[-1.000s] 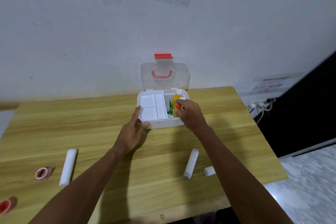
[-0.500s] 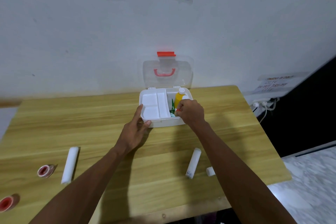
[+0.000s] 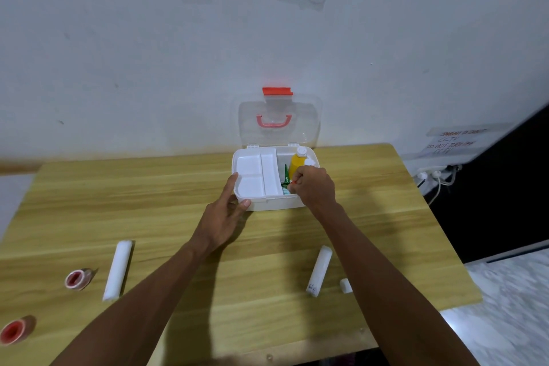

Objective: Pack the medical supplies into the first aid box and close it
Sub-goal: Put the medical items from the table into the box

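While the first aid box (image 3: pixel 269 202) sits open at the far edge of the surface (image 3: pixel 386 217), lid upright, the right hand (image 3: pixel 315 186) dips into its right compartment, fingers curled round a small red-tipped item beside the yellow bottle (image 3: pixel 297 163). The left hand (image 3: pixel 225 214) rests open against the box's near-left corner, steadying it. Loose supplies lie toward the near edge: a white roll (image 3: pixel 319 270) just beside the right forearm, long axis running near-to-far, probably next; another roll (image 3: pixel 118 270) and two red tapes (image 3: pixel 77 279) lie left.
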